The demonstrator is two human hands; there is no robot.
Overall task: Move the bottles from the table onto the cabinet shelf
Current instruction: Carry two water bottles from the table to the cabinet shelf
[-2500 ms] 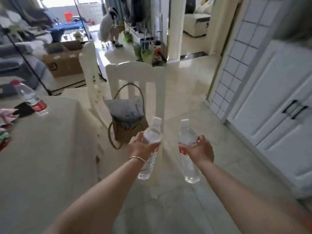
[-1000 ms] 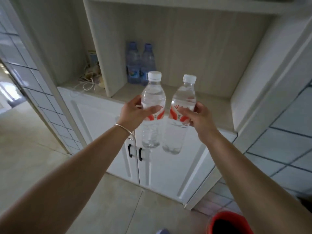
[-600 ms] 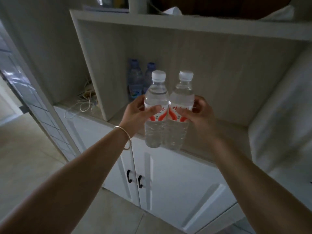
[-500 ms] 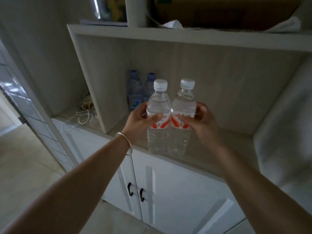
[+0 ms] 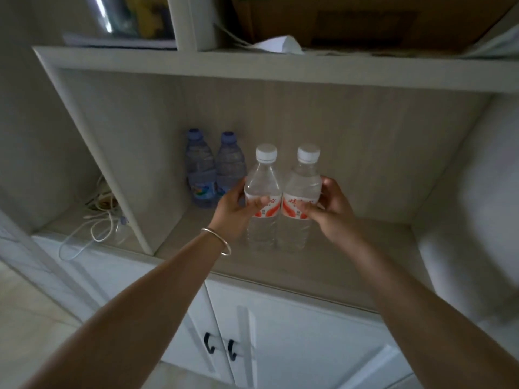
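Now both bottles have come down from mid-air onto the cabinet shelf [image 5: 331,265].

The left hand [image 5: 234,211] grips the left bottle [image 5: 262,192] and the right hand [image 5: 332,210] the right bottle [image 5: 302,195], fingers curled round the labels; only letting go remains. Both hold clear water, capped, beside two blue bottles [image 5: 214,172].

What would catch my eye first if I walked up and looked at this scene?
Two clear bottles with white caps, side by side in the middle of the open cabinet shelf: the left hand grips the left bottle and the right hand grips the right bottle. Just behind them to the left, two blue-tinted bottles stand against the shelf's back wall.
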